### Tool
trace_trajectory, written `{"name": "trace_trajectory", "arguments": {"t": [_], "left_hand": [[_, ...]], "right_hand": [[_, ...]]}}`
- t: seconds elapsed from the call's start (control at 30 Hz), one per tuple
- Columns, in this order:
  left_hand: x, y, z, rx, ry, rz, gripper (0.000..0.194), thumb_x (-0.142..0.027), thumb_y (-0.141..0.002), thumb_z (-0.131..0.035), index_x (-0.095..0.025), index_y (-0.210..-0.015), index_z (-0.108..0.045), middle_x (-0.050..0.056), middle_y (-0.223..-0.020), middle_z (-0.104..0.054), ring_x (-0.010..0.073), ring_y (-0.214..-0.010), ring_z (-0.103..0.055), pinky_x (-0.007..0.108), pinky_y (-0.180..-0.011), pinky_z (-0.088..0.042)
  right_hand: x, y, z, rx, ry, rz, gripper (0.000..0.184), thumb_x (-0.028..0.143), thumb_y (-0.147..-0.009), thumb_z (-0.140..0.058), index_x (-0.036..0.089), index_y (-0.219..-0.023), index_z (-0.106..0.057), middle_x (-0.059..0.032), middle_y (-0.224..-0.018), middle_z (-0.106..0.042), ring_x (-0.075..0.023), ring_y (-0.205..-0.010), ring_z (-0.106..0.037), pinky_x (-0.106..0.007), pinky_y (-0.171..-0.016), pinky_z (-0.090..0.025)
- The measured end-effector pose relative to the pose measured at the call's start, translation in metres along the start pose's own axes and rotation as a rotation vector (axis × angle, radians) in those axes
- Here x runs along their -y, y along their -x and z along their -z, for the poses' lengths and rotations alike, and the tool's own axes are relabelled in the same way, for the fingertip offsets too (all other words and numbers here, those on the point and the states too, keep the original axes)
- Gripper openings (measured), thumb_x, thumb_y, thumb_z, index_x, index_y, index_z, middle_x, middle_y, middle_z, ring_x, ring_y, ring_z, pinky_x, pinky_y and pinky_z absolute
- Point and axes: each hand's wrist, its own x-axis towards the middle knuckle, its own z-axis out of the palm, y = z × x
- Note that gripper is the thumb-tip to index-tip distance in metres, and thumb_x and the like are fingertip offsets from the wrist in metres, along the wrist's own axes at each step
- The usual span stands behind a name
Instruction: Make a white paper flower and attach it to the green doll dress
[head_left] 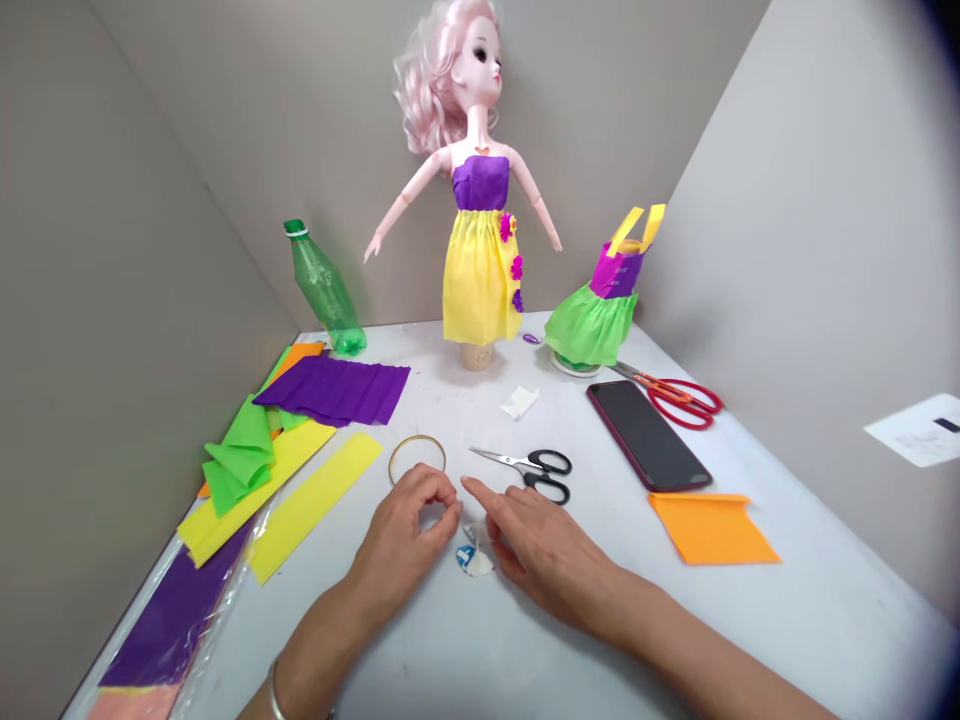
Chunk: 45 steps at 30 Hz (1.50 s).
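**Grip state: left fingertips brought together, right index finger extended**

Left hand (401, 530): thumb and index finger form a near-complete loop. Whether a fine item is grasped at the tips cannot be confirmed. Right hand (544, 535): index finger points toward the left fingertips, remaining fingers curled. Its grip contents are likewise not visible.

Reference landmark: the black-handled scissors (517, 461), lying flat on the counter (427, 640).

- Patterned disc (474, 560): on the near side of the scissors, slightly left, between the hands. Right thumb is just beside it; contact cannot be verified.
- Gold ring (418, 437): left of the scissors, partly overlapped in view by the left knuckles.
- Phone (649, 435): right of the scissors.
- Orange sheet (716, 530): right of the scissors, toward the near side.

Caution. Probable faults and causes:

1. Disc displaced or creased: right thumb or curled fingers dragging across it.
2. Scissors knocked: right knuckles, close to the handles, moving away from the body.
3. Fingertip pricked: either index finger moving outward toward the blade tips.
4. Ring shifted: left knuckles pushing outward.
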Motion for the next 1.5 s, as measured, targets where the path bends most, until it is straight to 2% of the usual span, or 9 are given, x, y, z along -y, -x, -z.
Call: {"name": "trace_trajectory", "arguments": {"t": [0.13, 0.27, 0.37, 0.5, 0.7, 0.97, 1.23, 1.4, 1.5], "left_hand": [[-0.003, 0.0, 0.002, -0.08, 0.027, -0.002, 0.013, -0.021, -0.089, -0.049, -0.021, -0.076, -0.052, 0.001, -0.086, -0.058, 0.0166, -0.084, -0.056, 0.028, -0.079, -0.043], [-0.002, -0.001, 0.005, -0.109, 0.105, 0.052, 0.011, -0.025, -0.089, -0.05, -0.021, -0.079, -0.054, 0.001, -0.086, -0.059, 0.0171, -0.085, -0.057, 0.029, -0.081, -0.043], [0.001, -0.001, 0.005, -0.046, 0.24, 0.136, 0.009, -0.029, -0.088, -0.054, -0.021, -0.087, -0.056, 0.001, -0.089, -0.06, 0.0171, -0.087, -0.057, 0.029, -0.082, -0.043], [0.0, -0.001, 0.0, 0.076, 0.463, 0.2, 0.018, -0.038, -0.088, -0.056, -0.02, -0.093, -0.055, 0.002, -0.091, -0.06, 0.0178, -0.089, -0.058, 0.029, -0.081, -0.044], [-0.008, 0.004, -0.009, 0.106, 0.645, 0.301, 0.021, -0.04, -0.089, -0.056, -0.02, -0.088, -0.053, -0.002, -0.079, -0.053, 0.0139, -0.075, -0.052, 0.025, -0.071, -0.042], [-0.007, 0.006, -0.013, 0.116, 0.65, 0.326, 0.023, -0.043, -0.091, -0.047, -0.021, -0.093, -0.055, -0.001, -0.079, -0.052, 0.0157, -0.075, -0.051, 0.027, -0.068, -0.043], [-0.01, 0.006, -0.013, 0.082, 0.558, 0.322, 0.016, -0.035, -0.089, -0.049, -0.021, -0.088, -0.056, -0.003, -0.074, -0.047, 0.0141, -0.07, -0.044, 0.025, -0.066, -0.04], [-0.005, 0.006, -0.015, 0.089, 0.678, 0.311, 0.024, -0.043, -0.089, -0.051, -0.02, -0.089, -0.055, -0.002, -0.074, -0.046, 0.0139, -0.07, -0.043, 0.025, -0.066, -0.039], [-0.006, 0.006, -0.015, 0.079, 0.668, 0.325, 0.028, -0.046, -0.088, -0.053, -0.019, -0.09, -0.057, -0.002, -0.075, -0.048, 0.0137, -0.07, -0.042, 0.025, -0.066, -0.038]], "right_hand": [[0.0, 0.0, -0.007, -0.017, 0.033, 0.026, 0.068, 0.003, -0.086, -0.045, 0.013, -0.149, -0.022, -0.0075, -0.087, -0.062, -0.0222, -0.078, -0.055, -0.038, -0.074, -0.05], [0.001, -0.002, -0.001, -0.041, 0.039, 0.033, 0.069, 0.002, -0.085, -0.045, 0.013, -0.149, -0.021, -0.0068, -0.086, -0.062, -0.0215, -0.076, -0.054, -0.036, -0.072, -0.049], [0.001, -0.003, 0.005, -0.134, 0.092, 0.033, 0.068, 0.002, -0.085, -0.045, 0.012, -0.148, -0.02, -0.0065, -0.085, -0.062, -0.0218, -0.076, -0.054, -0.037, -0.072, -0.048], [0.001, -0.003, 0.014, -0.25, 0.225, 0.088, 0.067, 0.003, -0.09, -0.041, 0.011, -0.151, -0.015, -0.0058, -0.082, -0.061, -0.0223, -0.075, -0.054, -0.038, -0.074, -0.047], [0.015, -0.006, 0.032, -0.225, 0.294, 0.22, 0.062, 0.003, -0.093, -0.038, 0.007, -0.151, -0.015, -0.0068, -0.08, -0.064, -0.0217, -0.073, -0.057, -0.038, -0.071, -0.046], [0.022, -0.008, 0.037, -0.195, 0.32, 0.244, 0.055, 0.003, -0.095, -0.036, 0.004, -0.148, -0.025, -0.0071, -0.08, -0.064, -0.0209, -0.072, -0.056, -0.039, -0.071, -0.045], [0.023, -0.009, 0.04, -0.213, 0.325, 0.254, 0.054, 0.003, -0.095, -0.036, 0.006, -0.148, -0.026, -0.0058, -0.077, -0.064, -0.0204, -0.07, -0.055, -0.039, -0.07, -0.044], [0.023, -0.01, 0.04, -0.22, 0.346, 0.258, 0.052, 0.002, -0.094, -0.037, 0.004, -0.146, -0.03, -0.0055, -0.076, -0.064, -0.0202, -0.069, -0.056, -0.038, -0.068, -0.043], [0.025, -0.01, 0.041, -0.239, 0.356, 0.275, 0.048, 0.003, -0.095, -0.036, 0.003, -0.142, -0.036, -0.0056, -0.075, -0.064, -0.0203, -0.068, -0.056, -0.039, -0.068, -0.043]]}}
